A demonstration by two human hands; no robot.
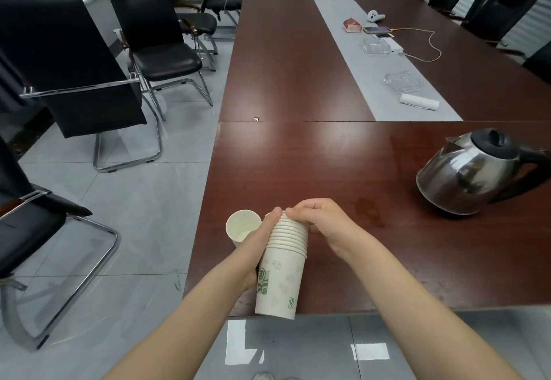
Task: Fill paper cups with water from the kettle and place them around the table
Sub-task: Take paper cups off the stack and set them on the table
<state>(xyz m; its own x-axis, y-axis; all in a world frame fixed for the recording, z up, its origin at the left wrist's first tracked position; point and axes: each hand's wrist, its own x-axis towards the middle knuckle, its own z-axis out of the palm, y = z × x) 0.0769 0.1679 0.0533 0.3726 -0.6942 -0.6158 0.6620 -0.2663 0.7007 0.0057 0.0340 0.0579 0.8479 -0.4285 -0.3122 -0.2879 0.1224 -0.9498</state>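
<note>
Risk: right hand [316,221], pinching the stack [283,275] by its top rim, may lift two together; left hand [262,239], gripping the stack, may knock the lone cup [243,226] off the table [328,171] by its left edge.

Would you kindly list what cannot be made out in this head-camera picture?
Head view:
- Kettle: water level hidden by its lid and steel wall; handle cut off by the right edge.
- Single cup: base hidden behind the left hand.
- Cup stack: top rim covered by the right hand.

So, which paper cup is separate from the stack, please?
The lone cup beside the left hand, near the table's left edge; the rest are nested in the stack that it and the right hand grip.
</note>
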